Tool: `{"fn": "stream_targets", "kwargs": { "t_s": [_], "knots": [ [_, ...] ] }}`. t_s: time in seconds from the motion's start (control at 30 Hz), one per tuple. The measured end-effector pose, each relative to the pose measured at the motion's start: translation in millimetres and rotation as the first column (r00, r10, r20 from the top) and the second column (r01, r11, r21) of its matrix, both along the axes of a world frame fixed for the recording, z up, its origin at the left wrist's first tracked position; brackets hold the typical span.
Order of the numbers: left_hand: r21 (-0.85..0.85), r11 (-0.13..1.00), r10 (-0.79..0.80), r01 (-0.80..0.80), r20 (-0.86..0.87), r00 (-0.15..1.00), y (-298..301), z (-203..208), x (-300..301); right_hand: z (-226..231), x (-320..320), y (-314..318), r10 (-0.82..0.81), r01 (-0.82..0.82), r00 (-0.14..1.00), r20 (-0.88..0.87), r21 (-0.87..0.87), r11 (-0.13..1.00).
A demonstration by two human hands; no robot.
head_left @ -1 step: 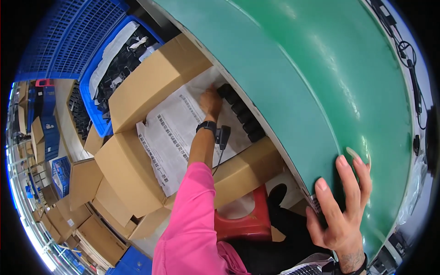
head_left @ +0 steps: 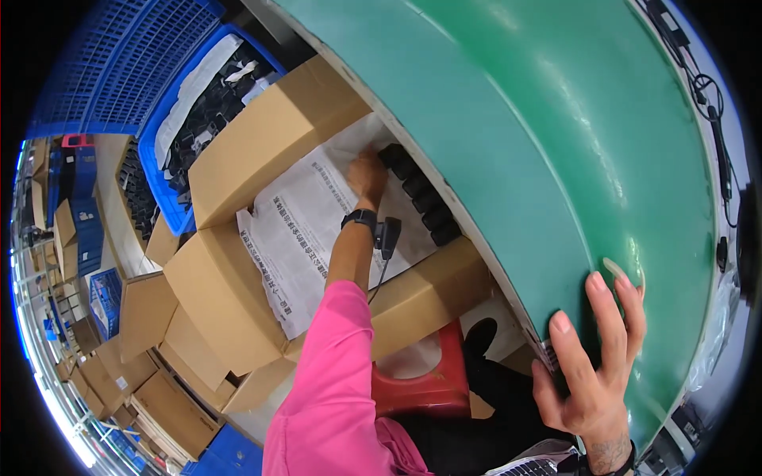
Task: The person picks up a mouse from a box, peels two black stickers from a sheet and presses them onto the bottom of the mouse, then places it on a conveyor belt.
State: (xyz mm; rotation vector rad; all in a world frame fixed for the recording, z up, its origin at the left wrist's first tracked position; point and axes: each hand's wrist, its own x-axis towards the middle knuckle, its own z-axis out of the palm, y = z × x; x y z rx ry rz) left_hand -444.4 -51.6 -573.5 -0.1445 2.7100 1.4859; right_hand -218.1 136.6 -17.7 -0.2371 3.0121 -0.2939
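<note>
My left hand (head_left: 367, 176) reaches down into an open cardboard box (head_left: 213, 287), over a sheet of printed white paper (head_left: 305, 230). Its fingers are curled beside the end of a row of black blocky pieces (head_left: 421, 194); whatever they grip is hidden. A dark band with a small black device (head_left: 386, 236) and a cable is on that wrist. With fingers spread, my right hand (head_left: 594, 381) rests on the edge of the green work surface (head_left: 508, 190). Near its fingertips lies a pale, curved strip (head_left: 640, 279), too small to name.
At the back left, a blue crate (head_left: 165, 190) holds many black parts. A red plastic stool (head_left: 425, 393) stands under the box's near side. More cardboard boxes (head_left: 176, 404) are stacked at left. Black cables (head_left: 718, 135) run along the right edge of the green surface.
Almost nothing differs. The view has shifted slightly, and both hands keep their places and poses.
</note>
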Motion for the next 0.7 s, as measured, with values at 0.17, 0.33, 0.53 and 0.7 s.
{"fn": "stream_targets", "kwargs": {
  "t_s": [0.17,0.33,0.53,0.7],
  "knots": [
    [0.009,0.996,-0.086,0.088,-0.125,0.988,-28.2,59.0,-9.3,5.2,0.1,-1.9,0.018,-0.019,0.999,-0.031,-0.024,1.0],
    [-0.311,0.866,-0.484,0.392,-0.326,0.812,-33.1,105.9,-14.8,8.0,0.9,-6.3,-0.05,0.048,0.996,-0.079,-0.023,0.999],
    [-0.363,0.827,-0.481,0.428,-0.067,0.874,-25.3,148.8,-18.6,4.2,-0.4,-5.8,-0.048,0.047,0.996,-0.08,-0.011,0.999],
    [-0.283,0.845,-0.498,0.455,-0.104,0.861,-8.7,138.3,-20.7,5.4,-0.5,-6.6,-0.054,0.054,0.996,-0.07,-0.007,0.999]
  ]
}}
